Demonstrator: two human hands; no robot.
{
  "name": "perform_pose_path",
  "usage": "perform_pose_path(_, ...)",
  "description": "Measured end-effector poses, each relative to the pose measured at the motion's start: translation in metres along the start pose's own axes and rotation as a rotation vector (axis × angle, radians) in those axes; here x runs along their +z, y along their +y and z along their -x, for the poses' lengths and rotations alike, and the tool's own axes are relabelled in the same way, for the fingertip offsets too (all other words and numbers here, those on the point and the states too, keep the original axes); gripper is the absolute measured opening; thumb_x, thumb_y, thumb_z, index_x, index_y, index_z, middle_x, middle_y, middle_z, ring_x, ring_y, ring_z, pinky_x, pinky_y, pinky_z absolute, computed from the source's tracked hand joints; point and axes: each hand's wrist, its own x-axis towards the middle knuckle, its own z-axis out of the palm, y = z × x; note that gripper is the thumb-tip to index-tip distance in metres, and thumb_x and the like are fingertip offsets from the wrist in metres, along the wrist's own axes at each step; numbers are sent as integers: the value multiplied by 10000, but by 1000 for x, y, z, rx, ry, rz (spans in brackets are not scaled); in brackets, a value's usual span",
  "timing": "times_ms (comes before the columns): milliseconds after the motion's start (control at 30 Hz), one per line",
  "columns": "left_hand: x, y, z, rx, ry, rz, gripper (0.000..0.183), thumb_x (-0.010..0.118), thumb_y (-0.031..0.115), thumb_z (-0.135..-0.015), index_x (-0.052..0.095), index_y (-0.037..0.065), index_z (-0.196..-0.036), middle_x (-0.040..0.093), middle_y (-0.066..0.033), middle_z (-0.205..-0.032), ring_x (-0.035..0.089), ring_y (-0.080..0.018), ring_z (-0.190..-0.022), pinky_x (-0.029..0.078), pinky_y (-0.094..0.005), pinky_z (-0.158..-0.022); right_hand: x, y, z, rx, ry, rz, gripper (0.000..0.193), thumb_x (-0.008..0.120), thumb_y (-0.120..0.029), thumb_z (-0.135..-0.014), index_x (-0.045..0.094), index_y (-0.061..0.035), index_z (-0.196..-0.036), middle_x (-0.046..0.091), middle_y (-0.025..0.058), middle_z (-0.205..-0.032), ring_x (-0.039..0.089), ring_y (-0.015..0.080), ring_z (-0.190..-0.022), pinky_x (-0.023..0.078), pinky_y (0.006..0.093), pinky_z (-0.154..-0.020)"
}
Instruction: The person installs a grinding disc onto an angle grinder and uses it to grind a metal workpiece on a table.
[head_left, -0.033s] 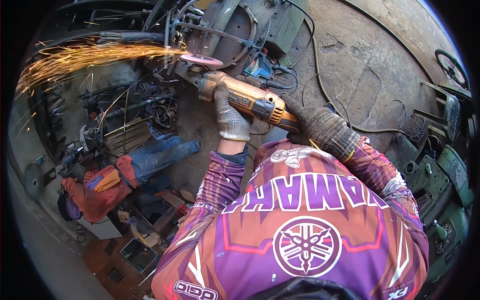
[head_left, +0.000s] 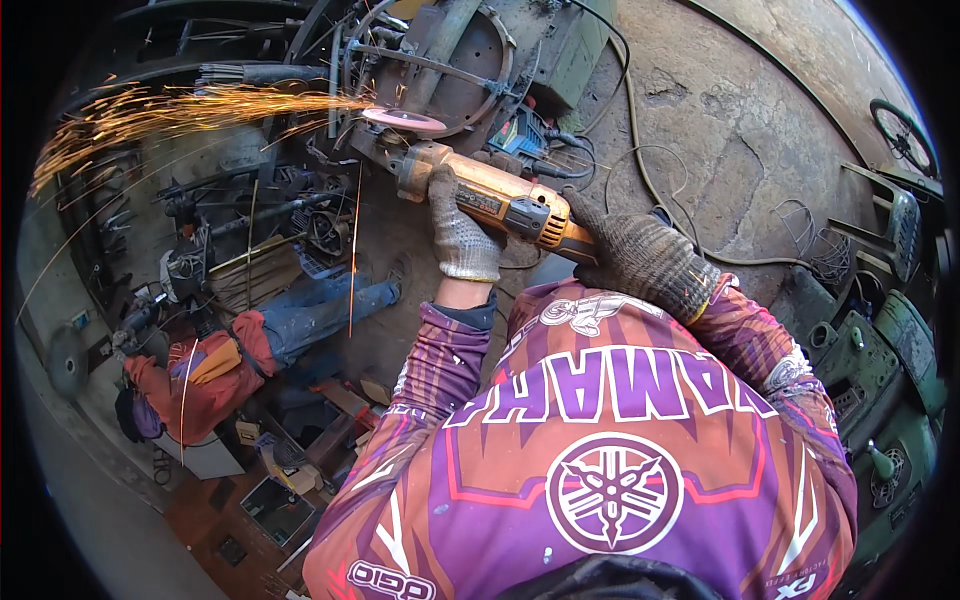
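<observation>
The person is holding an orange angle grinder (head_left: 500,200) out in front of the chest, its pinkish cutting disc (head_left: 403,120) biting into a dark steel frame (head_left: 440,70) at the far centre and throwing a long fan of sparks (head_left: 170,115) to the far left. The left hand (head_left: 462,235), in a grey knit glove, is wrapping its fingers (head_left: 442,195) firmly round the front of the body just behind the gear head, while the right hand (head_left: 640,260) is clenching the rear grip where the cable (head_left: 640,150) leaves. The tool looks heavy, rigid and prone to kicking (the spinning disc is brittle and must not be touched), so the two-handed hold on body and tail seems the sound one. Another person in jeans and an orange top (head_left: 250,350) is lying on the floor at the near left.
</observation>
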Motion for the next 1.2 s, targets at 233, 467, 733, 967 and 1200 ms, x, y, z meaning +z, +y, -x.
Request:
perform_pose_path(233, 11, 5, 7, -31, -11, -11, 714, 652, 639, -907, 587, 24, -1263, 647, -183, -1217, 644, -330, -1138, 506, -497, -1064, 3, 6, -1, -24, -5, -1, 958, 749, -380, -872, 191, -159, -1618, 709, 288, -1006, 728, 443, -923, 577, 534, -775)
perform_pose_path(467, 16, 6, 10, -15, 11, -52, 705, 650, 638, -909, 591, 33, -1266, 652, -180, -1208, 647, -329, -1134, 508, -499, -1070, -2, -1, 3, 32, -4, -10, 946, 788, -326, -846, 261, -140, -1610, 711, 280, -1014, 717, 449, -926, 577, 512, -793)
perform_pose_path(733, 16, 6, 11, -7, -60, -17, 689, 644, 630, -911, 588, 45, -1272, 653, -172, -1193, 653, -331, -1103, 524, -504, -1037, -1, 4, 5, -41, 41, -9, 970, 760, -369, -866, 195, -158, -1625, 709, 291, -1018, 728, 437, -938, 581, 526, -809)
perform_pose_path(967, 9, 5, 8, 13, -8, -16, 717, 641, 651, -909, 581, 46, -1289, 648, -168, -1222, 647, -329, -1125, 524, -496, -1036, -1, 3, 7, -119, 149, -10, 978, 754, -367, -873, 177, -169, -1636, 710, 281, -1043, 730, 426, -949, 583, 513, -815)
perform_pose_path(1200, 6, 0, 14, 63, -66, 33, 740, 652, 648, -909, 566, 32, -1310, 638, -161, -1266, 623, -333, -1204, 471, -520, -1128, -15, -9, 11, 9, 19, 70, 928, 771, -335, -839, 257, -219, -1602, 714, 266, -1017, 725, 438, -923, 587, 518, -801)
